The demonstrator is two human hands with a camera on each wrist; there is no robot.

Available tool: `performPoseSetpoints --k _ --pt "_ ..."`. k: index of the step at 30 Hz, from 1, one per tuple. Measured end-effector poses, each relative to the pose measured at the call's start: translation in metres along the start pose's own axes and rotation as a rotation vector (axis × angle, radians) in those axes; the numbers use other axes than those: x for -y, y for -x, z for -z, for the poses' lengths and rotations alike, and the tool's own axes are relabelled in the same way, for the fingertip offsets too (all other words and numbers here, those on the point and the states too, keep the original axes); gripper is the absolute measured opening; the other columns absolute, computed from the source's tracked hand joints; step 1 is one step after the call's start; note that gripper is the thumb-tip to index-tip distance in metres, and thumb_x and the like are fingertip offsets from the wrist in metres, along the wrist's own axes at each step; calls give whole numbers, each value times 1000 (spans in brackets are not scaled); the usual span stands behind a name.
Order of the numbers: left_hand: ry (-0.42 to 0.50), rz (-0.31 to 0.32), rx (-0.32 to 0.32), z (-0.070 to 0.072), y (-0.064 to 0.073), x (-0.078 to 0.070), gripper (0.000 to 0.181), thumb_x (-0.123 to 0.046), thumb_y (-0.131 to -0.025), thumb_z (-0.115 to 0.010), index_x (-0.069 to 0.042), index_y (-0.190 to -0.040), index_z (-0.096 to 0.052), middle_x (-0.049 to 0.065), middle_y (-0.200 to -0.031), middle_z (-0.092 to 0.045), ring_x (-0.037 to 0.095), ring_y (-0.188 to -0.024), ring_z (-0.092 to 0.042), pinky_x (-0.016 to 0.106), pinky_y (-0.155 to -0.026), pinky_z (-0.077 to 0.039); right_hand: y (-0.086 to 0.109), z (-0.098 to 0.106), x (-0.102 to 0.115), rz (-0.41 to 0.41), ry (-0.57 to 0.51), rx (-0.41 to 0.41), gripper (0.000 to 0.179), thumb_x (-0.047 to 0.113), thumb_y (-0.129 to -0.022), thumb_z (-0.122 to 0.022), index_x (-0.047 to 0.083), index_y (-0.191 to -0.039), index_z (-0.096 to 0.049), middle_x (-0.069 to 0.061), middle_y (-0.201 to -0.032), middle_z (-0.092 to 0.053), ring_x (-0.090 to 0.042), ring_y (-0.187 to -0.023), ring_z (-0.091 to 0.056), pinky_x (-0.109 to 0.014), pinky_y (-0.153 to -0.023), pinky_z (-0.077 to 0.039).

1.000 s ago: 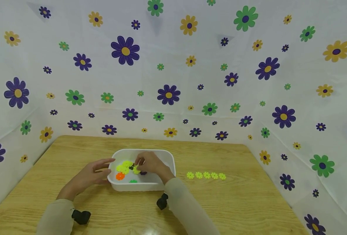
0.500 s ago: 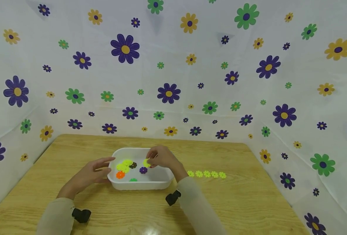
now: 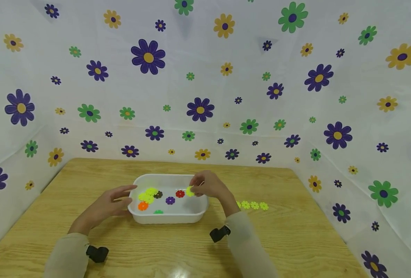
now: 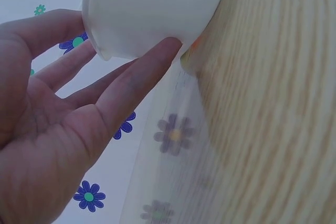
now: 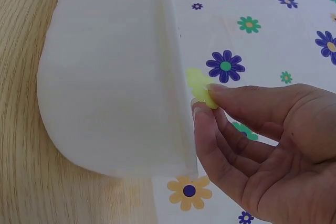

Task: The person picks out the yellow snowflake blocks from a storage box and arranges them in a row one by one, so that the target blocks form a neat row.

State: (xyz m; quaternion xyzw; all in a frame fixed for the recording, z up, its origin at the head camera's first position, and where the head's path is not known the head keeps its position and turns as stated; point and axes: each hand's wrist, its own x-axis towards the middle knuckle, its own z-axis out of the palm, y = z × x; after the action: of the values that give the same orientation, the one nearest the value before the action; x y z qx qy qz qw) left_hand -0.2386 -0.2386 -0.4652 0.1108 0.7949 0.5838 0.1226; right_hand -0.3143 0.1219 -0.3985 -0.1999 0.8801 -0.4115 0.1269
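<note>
A white plastic tub (image 3: 167,219) stands on the wooden table. My left hand (image 3: 109,206) is at its left end, fingers fairly straight; in the left wrist view the thumb (image 4: 157,59) rests against the tub's outside wall. Between thumb and fingertips my right hand (image 3: 210,187) pinches a yellow flower-shaped plastic disc (image 5: 198,83), over the tub's right end. Inside lie several more yellow discs (image 3: 148,195), an orange disc (image 3: 143,206), a dark brown one, a purple disc (image 3: 170,200), a red disc (image 3: 180,194) and a partly hidden green disc (image 3: 158,212).
To the right of the tub, yellow discs (image 3: 254,205) lie in a row on the table (image 3: 150,247); the right wrist overlaps the row's left end. A white sheet (image 3: 177,88) printed with flowers surrounds the table's back and sides.
My right hand has lifted a yellow disc from the middle of the tub and carried it right, uncovering the purple and red discs. My left hand has stayed at the tub's left end.
</note>
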Motion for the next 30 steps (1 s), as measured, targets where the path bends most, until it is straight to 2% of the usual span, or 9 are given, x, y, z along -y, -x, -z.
performPoseSetpoints --k 7,14,30 --pt "17 -2 9 -1 -2 0 63 -25 -106 -59 -4 -160 -34 33 -166 -22 51 -137 -52 43 -96 -62 13 14 -14 -41 -20 -40 8 6 -92 -75 3 -98 -72 -11 -91 -70 -17 -74 -69 -32 -72 -66" --pt "12 7 -3 -1 -1 0 64 -29 -105 -61 -7 -160 -35 31 -167 -23 49 -136 -54 42 -96 -62 27 30 -25 -82 -26 -93 9 6 -93 -74 3 -100 -71 -12 -93 -69 -18 -78 -69 -44 -82 -66" --pt "-4 3 -8 -1 -1 0 62 -26 -106 -59 -5 -159 -35 30 -168 -22 50 -136 -53 42 -95 -63 58 66 -62 -128 -21 -140 13 8 -95 -72 0 -105 -70 -13 -95 -69 -22 -81 -72 -45 -83 -66"
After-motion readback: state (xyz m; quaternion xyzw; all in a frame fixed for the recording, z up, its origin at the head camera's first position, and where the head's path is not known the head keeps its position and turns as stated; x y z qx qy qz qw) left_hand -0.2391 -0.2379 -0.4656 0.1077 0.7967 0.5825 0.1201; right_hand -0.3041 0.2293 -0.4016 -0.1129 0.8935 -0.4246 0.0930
